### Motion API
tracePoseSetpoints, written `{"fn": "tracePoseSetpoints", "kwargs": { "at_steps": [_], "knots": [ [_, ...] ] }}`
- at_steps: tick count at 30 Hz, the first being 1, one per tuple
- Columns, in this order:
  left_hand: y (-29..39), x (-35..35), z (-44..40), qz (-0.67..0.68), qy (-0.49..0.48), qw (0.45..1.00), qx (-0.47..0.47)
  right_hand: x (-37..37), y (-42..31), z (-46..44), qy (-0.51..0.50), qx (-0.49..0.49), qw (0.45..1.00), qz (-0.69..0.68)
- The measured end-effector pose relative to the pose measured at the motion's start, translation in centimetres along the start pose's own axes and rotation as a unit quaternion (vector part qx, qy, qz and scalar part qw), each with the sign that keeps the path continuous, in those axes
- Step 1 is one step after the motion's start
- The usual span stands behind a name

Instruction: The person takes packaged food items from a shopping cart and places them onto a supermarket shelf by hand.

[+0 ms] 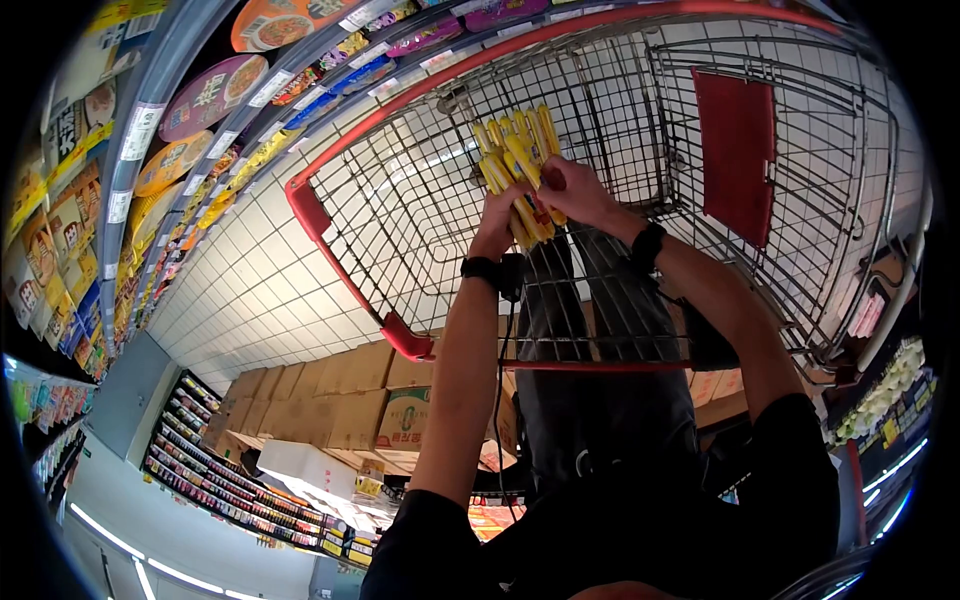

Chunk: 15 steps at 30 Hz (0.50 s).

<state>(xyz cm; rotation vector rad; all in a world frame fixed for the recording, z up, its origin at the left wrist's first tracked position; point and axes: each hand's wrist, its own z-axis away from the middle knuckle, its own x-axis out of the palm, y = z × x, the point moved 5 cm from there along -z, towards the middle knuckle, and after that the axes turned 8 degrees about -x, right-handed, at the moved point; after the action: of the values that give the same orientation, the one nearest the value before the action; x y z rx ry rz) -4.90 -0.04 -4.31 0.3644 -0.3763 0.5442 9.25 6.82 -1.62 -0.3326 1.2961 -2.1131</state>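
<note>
Both of my hands are closed on a bundle of slim yellow stick packs (517,143) with some red print, possibly wrapped sausages. My left hand (496,216) grips the lower left side of the bundle. On its right side, my right hand (577,192) is wrapped round the packs, its fingers close to the left hand. The bundle is over the wire basket of a shopping cart (360,127) with a red rim. Black bands circle both wrists, and a cable hangs from the left one.
Shelves (140,130) of packaged instant food run along the left. Stacked cardboard boxes (355,408) and a white box (305,465) stand beyond the cart's near edge. A red panel (735,155) hangs at the cart's right end. Bottles line a far rack (235,480).
</note>
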Motion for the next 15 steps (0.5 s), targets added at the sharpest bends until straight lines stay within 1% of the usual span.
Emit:
{"fn": "tracePoseSetpoints", "kwargs": {
  "at_steps": [2,4,6,7,8,10,11,12,14,15],
  "knots": [
    [0.5,1.2,1.2,0.03,-0.002,0.999,0.016,-0.5,-2.1,0.7,0.009,-0.003,1.0,0.02],
    [0.9,1.9,2.0,0.029,-0.011,0.999,0.03,-1.3,-4.4,1.4,0.018,-0.011,0.999,0.041],
    [1.4,3.0,3.2,0.032,-0.022,0.998,0.039,-1.9,-6.6,2.4,0.028,-0.042,0.999,0.01],
    [1.9,3.8,4.2,0.05,-0.023,0.998,0.04,-2.3,-7.7,2.9,0.028,-0.045,0.998,0.015],
    [2.2,4.4,4.9,0.038,-0.046,0.997,0.052,-2.8,-8.9,3.5,0.029,-0.058,0.998,0.019],
    [3.1,6.3,7.0,0.054,-0.066,0.995,0.06,-3.6,-11.7,5.1,0.014,-0.047,0.999,0.017],
    [3.5,7.5,8.3,0.065,-0.073,0.993,0.065,-4.0,-12.8,5.8,0.019,-0.068,0.997,0.012],
    [3.9,8.6,9.7,0.068,-0.077,0.992,0.076,-4.6,-14.2,6.7,0.022,-0.088,0.995,0.041],
    [4.5,11.0,12.2,0.071,-0.072,0.989,0.106,-5.5,-17.0,8.5,0.03,-0.117,0.992,0.037],
    [4.5,12.0,13.4,0.078,-0.094,0.988,0.092,-6.1,-18.6,9.7,0.04,-0.154,0.987,0.035]
  ]
}}
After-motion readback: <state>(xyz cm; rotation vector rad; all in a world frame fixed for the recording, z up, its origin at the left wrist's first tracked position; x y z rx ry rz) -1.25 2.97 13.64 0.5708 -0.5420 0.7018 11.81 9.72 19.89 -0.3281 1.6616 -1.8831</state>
